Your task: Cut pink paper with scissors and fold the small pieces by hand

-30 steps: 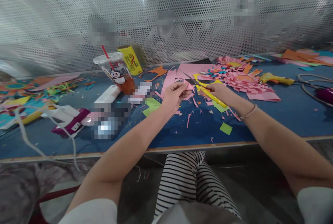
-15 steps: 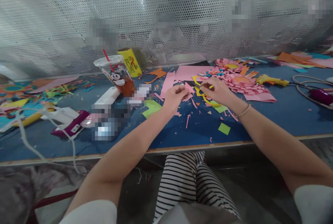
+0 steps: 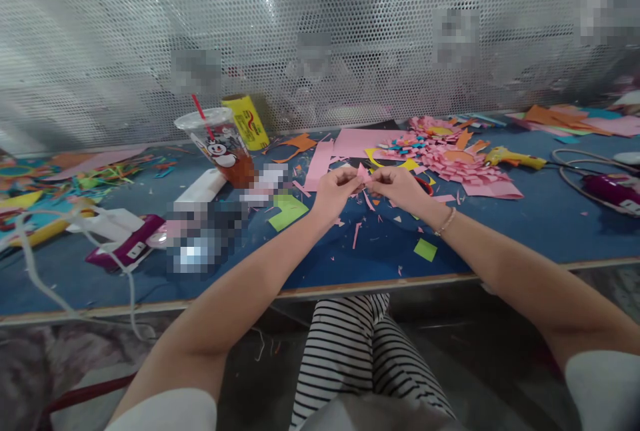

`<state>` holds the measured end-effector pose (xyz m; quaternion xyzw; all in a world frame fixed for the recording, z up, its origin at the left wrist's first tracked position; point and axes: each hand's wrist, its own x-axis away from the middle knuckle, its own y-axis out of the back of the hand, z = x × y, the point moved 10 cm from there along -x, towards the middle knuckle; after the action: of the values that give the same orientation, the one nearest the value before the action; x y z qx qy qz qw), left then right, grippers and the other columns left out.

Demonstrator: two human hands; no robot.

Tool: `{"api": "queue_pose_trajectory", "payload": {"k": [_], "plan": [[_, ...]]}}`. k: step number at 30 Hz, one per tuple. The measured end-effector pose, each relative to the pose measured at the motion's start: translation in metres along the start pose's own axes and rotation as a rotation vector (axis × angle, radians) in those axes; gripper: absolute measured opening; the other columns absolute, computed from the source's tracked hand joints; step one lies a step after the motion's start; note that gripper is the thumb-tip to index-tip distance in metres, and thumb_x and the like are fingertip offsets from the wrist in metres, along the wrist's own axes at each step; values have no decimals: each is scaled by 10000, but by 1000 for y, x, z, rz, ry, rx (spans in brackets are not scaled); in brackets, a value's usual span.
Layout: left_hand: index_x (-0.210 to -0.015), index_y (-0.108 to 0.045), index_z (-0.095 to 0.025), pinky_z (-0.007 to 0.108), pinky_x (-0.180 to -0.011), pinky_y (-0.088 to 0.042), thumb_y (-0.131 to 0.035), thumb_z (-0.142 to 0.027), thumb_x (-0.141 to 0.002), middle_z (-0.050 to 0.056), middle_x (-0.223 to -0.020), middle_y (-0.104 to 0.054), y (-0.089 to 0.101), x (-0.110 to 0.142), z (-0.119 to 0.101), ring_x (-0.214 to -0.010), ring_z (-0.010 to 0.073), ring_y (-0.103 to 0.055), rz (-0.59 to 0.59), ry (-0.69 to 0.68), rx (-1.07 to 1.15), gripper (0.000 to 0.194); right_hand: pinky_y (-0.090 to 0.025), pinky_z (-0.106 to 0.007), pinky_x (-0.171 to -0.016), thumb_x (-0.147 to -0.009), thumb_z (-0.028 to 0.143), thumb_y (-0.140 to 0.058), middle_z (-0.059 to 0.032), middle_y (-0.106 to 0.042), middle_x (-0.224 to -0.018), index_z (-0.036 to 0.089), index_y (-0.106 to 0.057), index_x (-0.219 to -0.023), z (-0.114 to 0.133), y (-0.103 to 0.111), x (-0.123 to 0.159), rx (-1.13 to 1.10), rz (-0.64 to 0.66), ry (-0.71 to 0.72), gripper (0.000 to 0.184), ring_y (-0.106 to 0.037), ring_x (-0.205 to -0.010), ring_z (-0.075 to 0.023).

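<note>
Matt pink paper flowers (image 3: 453, 155).

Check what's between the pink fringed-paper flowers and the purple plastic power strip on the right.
A yellow glue gun, then a looped grey cable, on the blue tabletop; head view shows it.

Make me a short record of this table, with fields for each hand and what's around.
Left hand: pinching a small pink paper piece
Right hand: fingertips on the same piece
Right side: pink paper flowers, yellow glue gun
Left side: plastic cup with red straw
Nearer table edge: green paper square
Surface: blue table, scattered scraps
</note>
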<state>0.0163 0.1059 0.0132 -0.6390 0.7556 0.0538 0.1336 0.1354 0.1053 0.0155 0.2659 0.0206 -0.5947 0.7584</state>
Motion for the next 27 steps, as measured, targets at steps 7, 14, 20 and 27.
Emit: {"api": "queue_pose_trajectory", "payload": {"k": [7, 14, 20, 27], "plan": [[-746, -599, -146, 281, -757, -504, -714, -253, -618, -3, -686, -637, 2, -1, 4, -671, 92, -616, -2, 37, 119, 203, -469, -277, -612, -698, 332, -633, -2, -600, -677, 160, -587, -818, -4, 1, -1, -82, -26, -30, 215, -553, -609, -116], [-752, -612, -137, 307, -807, -496, -733, -284, -607, 19, -739, -653, 1, -2, 6, -721, 103, -625, 23, 31, 83, 240, -461, -262, -594, -679, 379, -663, -11, -613, -699, 163, -603, -818, -6, 10, -3, -147, -126, -8, 264, -555, -622, -111], [-731, -584, -142, 287, -721, -505, -723, -306, -626, 6, -679, -638, -1, -3, 4, -661, 104, -618, 48, -17, 3, 239, -432, -247, -552, -676, 369, -674, -1, -595, -641, 163, -614, -754, -3, 15, -4, -156, -156, 25, 228, -528, -569, -98], [-724, -569, -135, 265, -670, -503, -733, -283, -612, 1, -642, -628, -1, -2, 5, -627, 100, -615, 24, 9, 35, 247, -448, -262, -560, -643, 368, -698, -9, -619, -633, 161, -638, -758, -6, 17, -2, -139, -172, -14, 244, -546, -554, -106]]}}
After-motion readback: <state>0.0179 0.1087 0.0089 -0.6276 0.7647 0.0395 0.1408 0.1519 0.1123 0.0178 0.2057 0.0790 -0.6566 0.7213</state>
